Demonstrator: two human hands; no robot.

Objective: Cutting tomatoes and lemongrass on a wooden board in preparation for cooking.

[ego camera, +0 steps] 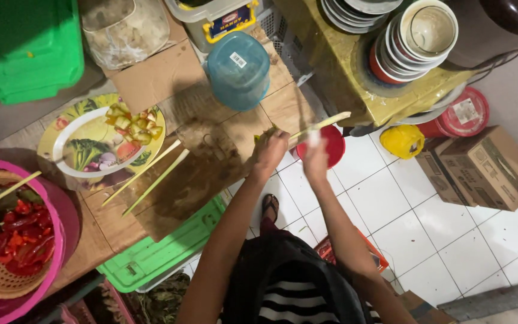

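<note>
Both hands are closing on one lemongrass stalk (322,125): left hand (271,150) gripping its base, right hand (315,153) pinching midway, steadying it over the red bowl (334,144) at the counter's (199,180) three o'clock edge

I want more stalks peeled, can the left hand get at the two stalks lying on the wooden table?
Probably yes: the left hand is close to the two stalks, nothing between, but it already holds a stalk.

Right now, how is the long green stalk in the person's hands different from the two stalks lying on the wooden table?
The pale green stalk in the hands is lifted off the table, gripped by the left hand and right hand; the two pale stalks on the wooden table lie flat and untouched. The held one points toward the stacked bowls; the two lie near the flowered plate. All are long, thin and pale green.
</note>
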